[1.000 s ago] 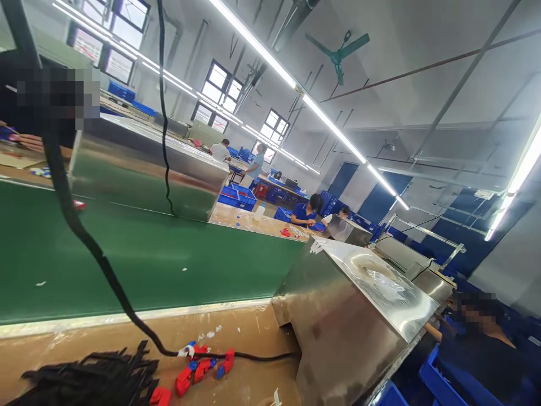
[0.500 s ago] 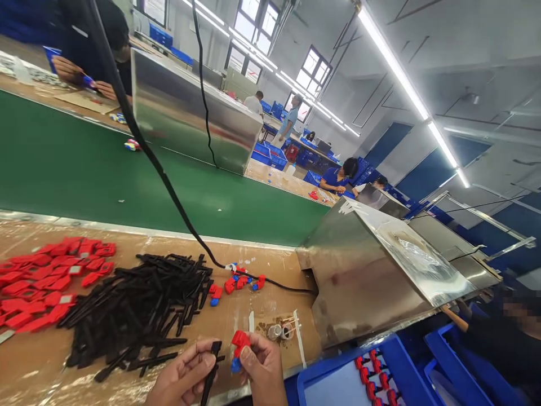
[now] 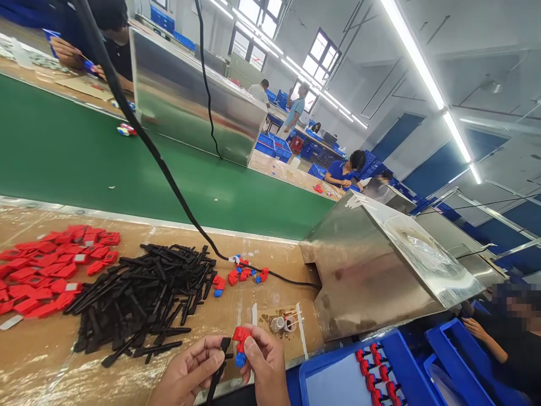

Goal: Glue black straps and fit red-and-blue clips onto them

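Observation:
My left hand (image 3: 192,369) is closed on a long black plastic part (image 3: 218,372), held upright with its top end just above the fingertips. Close beside it, my right hand (image 3: 264,361) pinches a small red and blue plastic piece (image 3: 242,341), red at the top and blue below. The black part's short side peg points toward the red and blue piece; I cannot tell whether they touch. Ahead of my left hand lies a heap of similar black parts (image 3: 143,299). Several red and blue pieces (image 3: 245,274) rest on the table beyond my hands.
Red parts (image 3: 46,270) are piled at the left. Small cups (image 3: 289,323) with sticks stand near my right hand. A blue tray (image 3: 333,383) holds rows of finished-looking pieces. A metal box (image 3: 372,282), a black cable (image 3: 169,180) and a green belt (image 3: 177,175) lie beyond; co-workers sit nearby.
Both hands, still holding their parts, have shifted slightly right in view. The black part's upper end now sits closer to the red piece. The camera view has tilted a little.

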A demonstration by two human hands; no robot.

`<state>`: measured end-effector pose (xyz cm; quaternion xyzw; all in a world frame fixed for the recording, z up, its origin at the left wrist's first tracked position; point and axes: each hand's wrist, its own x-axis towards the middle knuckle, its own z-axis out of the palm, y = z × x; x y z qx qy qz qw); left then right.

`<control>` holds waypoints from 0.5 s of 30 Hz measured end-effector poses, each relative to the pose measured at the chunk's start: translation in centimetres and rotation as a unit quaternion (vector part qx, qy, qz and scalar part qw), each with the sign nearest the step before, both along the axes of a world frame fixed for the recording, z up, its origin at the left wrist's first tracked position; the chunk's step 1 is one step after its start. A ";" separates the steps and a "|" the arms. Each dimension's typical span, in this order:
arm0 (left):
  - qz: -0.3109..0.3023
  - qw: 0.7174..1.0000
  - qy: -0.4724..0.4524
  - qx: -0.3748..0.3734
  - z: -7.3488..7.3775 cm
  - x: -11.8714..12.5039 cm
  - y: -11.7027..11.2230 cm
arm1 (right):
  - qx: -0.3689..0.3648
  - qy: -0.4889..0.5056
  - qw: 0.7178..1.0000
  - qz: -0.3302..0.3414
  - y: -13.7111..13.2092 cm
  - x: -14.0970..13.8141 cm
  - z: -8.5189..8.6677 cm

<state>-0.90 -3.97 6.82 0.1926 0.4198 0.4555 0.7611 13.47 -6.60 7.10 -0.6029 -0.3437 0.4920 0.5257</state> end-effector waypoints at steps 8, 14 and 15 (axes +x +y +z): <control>0.004 1.000 -0.002 -0.008 -0.4 0.0 0.0 | 0.000 -0.007 1.000 -0.003 0.2 -0.1 -0.9; -0.011 1.000 0.016 0.009 -0.5 0.0 0.0 | -0.005 -0.010 1.000 -0.008 0.3 -0.3 -0.6; -0.015 1.000 0.020 0.013 -0.4 0.0 0.1 | -0.006 -0.011 1.000 -0.009 0.3 -0.3 -0.5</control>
